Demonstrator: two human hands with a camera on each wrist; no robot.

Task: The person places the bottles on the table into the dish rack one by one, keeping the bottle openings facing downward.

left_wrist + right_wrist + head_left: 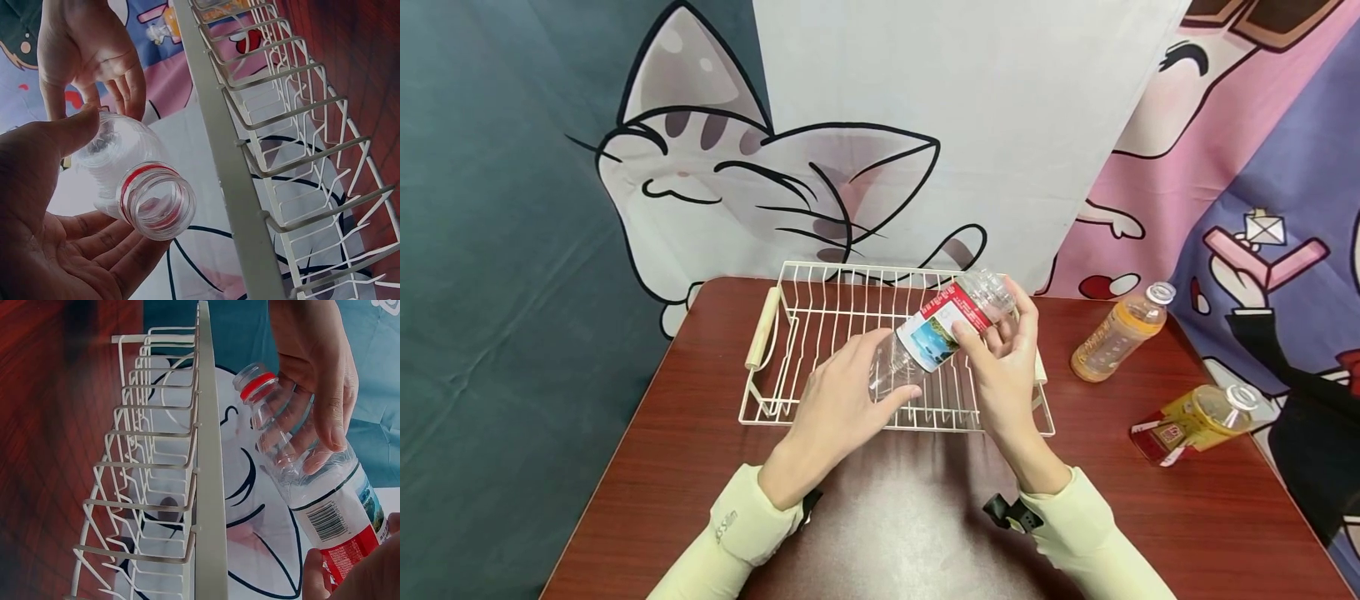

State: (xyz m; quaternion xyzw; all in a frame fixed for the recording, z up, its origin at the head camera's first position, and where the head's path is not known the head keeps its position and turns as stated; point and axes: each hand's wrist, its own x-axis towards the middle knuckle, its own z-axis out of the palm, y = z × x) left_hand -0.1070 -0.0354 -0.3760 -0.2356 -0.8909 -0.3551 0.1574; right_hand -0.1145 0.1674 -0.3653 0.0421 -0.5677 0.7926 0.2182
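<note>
Slanting over the wire rack [850,266], the bottle [936,335] lies between both hands: neck toward the left hand [838,392], its thumb and fingers partly curled around it; the right hand [1006,358] grips the base end.

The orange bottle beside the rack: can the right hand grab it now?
Probably not yet: the right hand is gripping the clear bottle, though nothing seems to block the orange bottle.

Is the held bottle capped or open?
Open. The clear plastic bottle has no cap; the left wrist view looks into its uncovered mouth.
</note>
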